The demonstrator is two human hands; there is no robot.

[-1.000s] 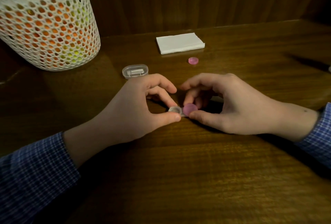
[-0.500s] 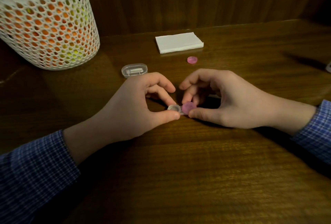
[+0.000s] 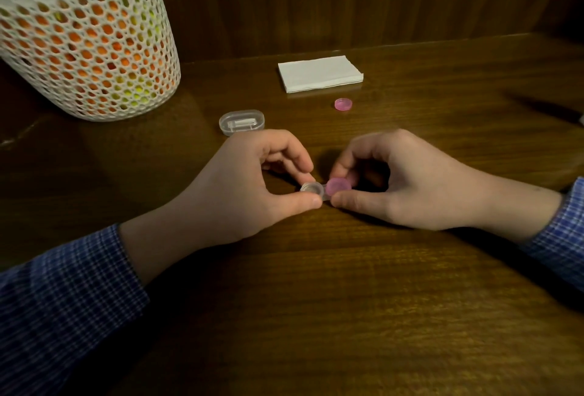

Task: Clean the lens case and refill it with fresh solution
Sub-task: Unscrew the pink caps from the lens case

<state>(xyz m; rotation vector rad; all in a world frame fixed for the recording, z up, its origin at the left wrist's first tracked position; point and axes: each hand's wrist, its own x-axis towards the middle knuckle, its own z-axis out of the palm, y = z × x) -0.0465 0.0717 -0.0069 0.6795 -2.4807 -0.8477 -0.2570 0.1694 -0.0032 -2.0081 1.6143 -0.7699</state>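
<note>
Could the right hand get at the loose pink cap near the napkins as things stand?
Probably yes, once freed. The right hand is pinching the capped side of the lens case; the loose pink cap lies beyond it on bare table, nothing between.

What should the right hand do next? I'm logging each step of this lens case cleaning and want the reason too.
Probably twist the pink cap off. The left hand pinches the lens case at its open well, whose loose cap already lies near the tissue stack. The right hand grips the remaining cap, and both wells must be open for cleaning.
</note>
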